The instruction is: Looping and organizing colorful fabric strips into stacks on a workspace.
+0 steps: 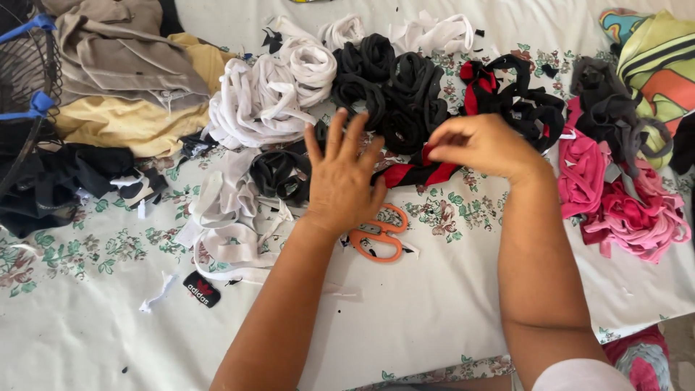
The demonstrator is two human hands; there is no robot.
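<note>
Small black-and-red clothing label (201,289) on the tablecloth (405,318)

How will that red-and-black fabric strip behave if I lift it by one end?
The red-and-black strip will probably go limp and dangle: it already lies creased where the right hand pinches it. It looks light, being thin cut cloth. It may snag the black loops that lie against it.
</note>
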